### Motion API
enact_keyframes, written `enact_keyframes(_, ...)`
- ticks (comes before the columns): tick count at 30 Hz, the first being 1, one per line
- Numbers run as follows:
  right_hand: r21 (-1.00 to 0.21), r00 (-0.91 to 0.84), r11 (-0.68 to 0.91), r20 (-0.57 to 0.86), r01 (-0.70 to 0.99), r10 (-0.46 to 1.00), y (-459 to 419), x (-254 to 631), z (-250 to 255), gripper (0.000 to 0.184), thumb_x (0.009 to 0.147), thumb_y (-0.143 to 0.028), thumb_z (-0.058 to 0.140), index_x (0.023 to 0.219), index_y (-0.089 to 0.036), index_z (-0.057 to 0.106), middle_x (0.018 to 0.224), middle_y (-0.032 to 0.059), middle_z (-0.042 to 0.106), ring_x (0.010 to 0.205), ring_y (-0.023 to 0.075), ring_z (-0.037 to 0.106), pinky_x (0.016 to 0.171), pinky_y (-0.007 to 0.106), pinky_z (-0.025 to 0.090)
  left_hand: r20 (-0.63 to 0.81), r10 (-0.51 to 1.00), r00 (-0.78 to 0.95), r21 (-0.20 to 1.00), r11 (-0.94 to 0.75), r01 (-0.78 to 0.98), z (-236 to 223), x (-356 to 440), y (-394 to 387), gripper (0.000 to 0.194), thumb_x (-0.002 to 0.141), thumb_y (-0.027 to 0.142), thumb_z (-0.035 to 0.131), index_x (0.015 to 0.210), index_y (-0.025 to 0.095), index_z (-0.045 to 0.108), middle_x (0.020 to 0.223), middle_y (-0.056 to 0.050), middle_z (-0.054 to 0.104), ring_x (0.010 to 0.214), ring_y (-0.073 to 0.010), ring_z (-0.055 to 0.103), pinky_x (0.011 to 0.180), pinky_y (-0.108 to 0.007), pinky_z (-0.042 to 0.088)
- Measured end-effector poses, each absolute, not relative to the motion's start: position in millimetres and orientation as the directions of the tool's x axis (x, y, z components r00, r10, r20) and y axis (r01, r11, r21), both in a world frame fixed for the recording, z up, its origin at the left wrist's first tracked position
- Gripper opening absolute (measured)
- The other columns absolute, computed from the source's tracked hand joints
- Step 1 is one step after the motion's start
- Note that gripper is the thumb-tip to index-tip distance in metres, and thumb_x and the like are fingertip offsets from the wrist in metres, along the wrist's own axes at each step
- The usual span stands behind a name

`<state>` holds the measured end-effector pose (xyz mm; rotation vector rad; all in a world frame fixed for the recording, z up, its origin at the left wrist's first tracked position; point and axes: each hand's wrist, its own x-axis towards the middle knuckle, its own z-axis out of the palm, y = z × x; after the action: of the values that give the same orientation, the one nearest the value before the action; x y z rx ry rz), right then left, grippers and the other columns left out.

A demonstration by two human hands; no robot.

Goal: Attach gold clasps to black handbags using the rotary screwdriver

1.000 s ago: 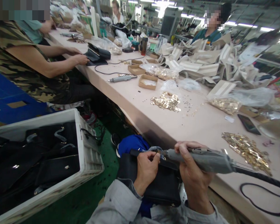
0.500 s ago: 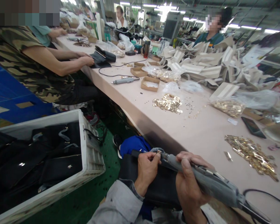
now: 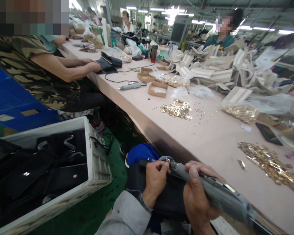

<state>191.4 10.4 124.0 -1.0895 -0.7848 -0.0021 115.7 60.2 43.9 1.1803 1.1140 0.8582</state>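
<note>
The tip of the grey powered driver (image 3: 224, 195) is best held in line with the small gold fitting (image 3: 167, 161), with light, even pressure, so that the black bag (image 3: 171, 197) below the bench edge (image 3: 159, 132) is not scratched. The fitting is pinched at the bag's upper edge by the grip of the left hand (image 3: 155, 178); the driver's body is clasped in the right hand (image 3: 197, 197), though tip contact cannot be told.
</note>
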Motion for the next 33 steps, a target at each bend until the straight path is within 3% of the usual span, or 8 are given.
enact_keyframes(5, -0.852, 0.805, 0.402, 0.480, 0.334, 0.349, 11, 194, 126, 0.013, 0.090, -0.017, 0.072, 0.096, -0.019, 0.061, 0.086, 0.0031, 0.067, 0.079, 0.0212, 0.067, 0.087, 0.046, 0.052, -0.228, 0.940, 0.254, 0.971, 0.238, -0.012, 45, 116, 60, 0.036, 0.089, 0.044, 0.065, 0.066, 0.017, 0.073, 0.043, 0.004, 0.052, 0.036, -0.0105, 0.044, 0.040, -0.023, 0.032)
enact_keyframes(16, -0.742, 0.709, 0.546, 0.620, 0.389, 0.337, 5, 192, 110, 0.029, 0.085, -0.011, 0.073, 0.108, -0.024, 0.061, 0.090, 0.0004, 0.065, 0.083, 0.0221, 0.067, 0.085, 0.049, 0.054, -0.169, 0.957, 0.236, 0.986, 0.162, 0.050, 49, 117, 61, 0.036, 0.090, 0.042, 0.063, 0.065, 0.017, 0.074, 0.044, 0.002, 0.056, 0.036, -0.0108, 0.046, 0.043, -0.024, 0.035)
enact_keyframes(25, -0.887, 0.826, 0.346, 0.429, 0.307, 0.367, 8, 207, 124, 0.012, 0.093, -0.023, 0.072, 0.089, -0.018, 0.061, 0.083, 0.0028, 0.066, 0.077, 0.0189, 0.067, 0.089, 0.044, 0.054, -0.154, 0.955, 0.255, 0.988, 0.141, 0.069, 49, 116, 58, 0.036, 0.091, 0.041, 0.062, 0.066, 0.018, 0.074, 0.044, 0.003, 0.057, 0.038, -0.0111, 0.046, 0.045, -0.024, 0.034)
enact_keyframes(29, -0.918, 0.863, 0.355, 0.319, 0.179, 0.391, 9, 214, 123, 0.014, 0.091, -0.026, 0.074, 0.089, -0.018, 0.062, 0.084, 0.0015, 0.064, 0.077, 0.0172, 0.065, 0.095, 0.045, 0.054, -0.131, 0.958, 0.256, 0.990, 0.114, 0.081, 47, 115, 58, 0.037, 0.092, 0.041, 0.062, 0.066, 0.017, 0.074, 0.046, 0.001, 0.060, 0.040, -0.0121, 0.049, 0.046, -0.024, 0.035)
enact_keyframes(33, -0.923, 0.879, 0.365, 0.273, 0.124, 0.391, 9, 217, 123, 0.014, 0.090, -0.026, 0.075, 0.091, -0.018, 0.063, 0.087, 0.0019, 0.064, 0.078, 0.0173, 0.066, 0.091, 0.042, 0.056, -0.102, 0.963, 0.248, 0.993, 0.083, 0.088, 46, 115, 59, 0.037, 0.093, 0.040, 0.062, 0.066, 0.018, 0.075, 0.049, 0.000, 0.063, 0.044, -0.0139, 0.055, 0.048, -0.025, 0.038)
